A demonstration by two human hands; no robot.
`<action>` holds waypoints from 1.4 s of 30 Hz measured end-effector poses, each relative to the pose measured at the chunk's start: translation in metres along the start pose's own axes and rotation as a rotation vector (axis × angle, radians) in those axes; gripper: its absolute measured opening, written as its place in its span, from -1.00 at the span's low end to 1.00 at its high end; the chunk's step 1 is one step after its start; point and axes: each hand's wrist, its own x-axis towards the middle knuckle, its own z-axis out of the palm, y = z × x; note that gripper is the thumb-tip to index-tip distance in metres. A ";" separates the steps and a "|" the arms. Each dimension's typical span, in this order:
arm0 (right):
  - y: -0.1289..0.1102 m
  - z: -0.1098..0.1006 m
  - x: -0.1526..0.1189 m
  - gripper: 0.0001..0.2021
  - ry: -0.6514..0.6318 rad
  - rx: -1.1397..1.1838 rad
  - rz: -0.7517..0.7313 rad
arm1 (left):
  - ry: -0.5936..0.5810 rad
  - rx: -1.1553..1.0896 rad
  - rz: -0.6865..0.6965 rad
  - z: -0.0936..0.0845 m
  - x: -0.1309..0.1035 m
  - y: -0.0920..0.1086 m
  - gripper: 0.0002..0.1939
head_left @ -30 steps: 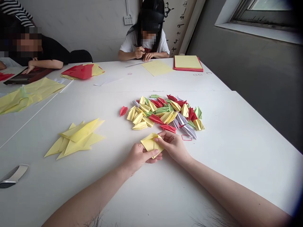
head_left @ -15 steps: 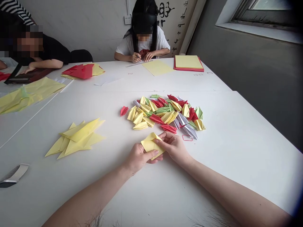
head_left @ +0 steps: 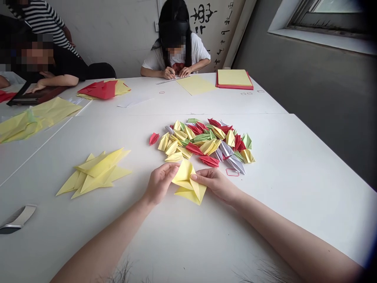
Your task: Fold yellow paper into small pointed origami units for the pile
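Above the counter (head_left: 279,192), well in from its right edge, the left hand (head_left: 161,181) and right hand (head_left: 217,185) each pinch the paper (head_left: 184,179), apparently mid-fold, and the next move seems to call for careful, even creasing.

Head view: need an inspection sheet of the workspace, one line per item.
Surface: white table, joined sections.
Work: partly folded yellow paper; heap of folded pieces beyond it, mixed colours; loose folded yellow sheets to the left.
Clutter: pale strap at left; red-and-yellow paper stack at the far side.
Hands: left hand and right hand both grip the yellow paper, fingers at its edges.
Cables: nothing seen.
Surroundings: co-worker opposite; grey wall at right.
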 end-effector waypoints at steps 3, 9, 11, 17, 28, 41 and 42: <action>0.001 0.001 0.000 -0.60 -0.025 -0.095 -0.014 | 0.022 -0.016 0.009 0.006 -0.002 -0.002 -0.62; 0.002 0.003 0.001 -0.60 -0.016 -0.235 0.005 | 0.087 0.141 0.087 0.008 -0.006 0.001 -0.71; 0.002 0.003 0.002 -0.61 -0.013 -0.269 0.016 | 0.101 0.198 0.107 0.008 -0.007 0.001 -0.71; 0.003 0.003 0.003 -0.67 -0.032 -0.286 0.050 | 0.110 0.261 0.083 0.009 -0.009 0.001 -0.70; 0.004 0.008 0.002 -0.70 0.010 -0.130 0.143 | 0.096 0.236 0.087 0.010 -0.007 0.001 -0.72; 0.003 0.005 0.003 -0.73 -0.002 -0.093 0.139 | 0.065 0.141 0.011 0.008 -0.005 -0.002 -0.69; 0.003 0.005 0.002 -0.74 0.005 -0.086 0.142 | 0.057 0.112 -0.006 0.007 -0.004 -0.002 -0.68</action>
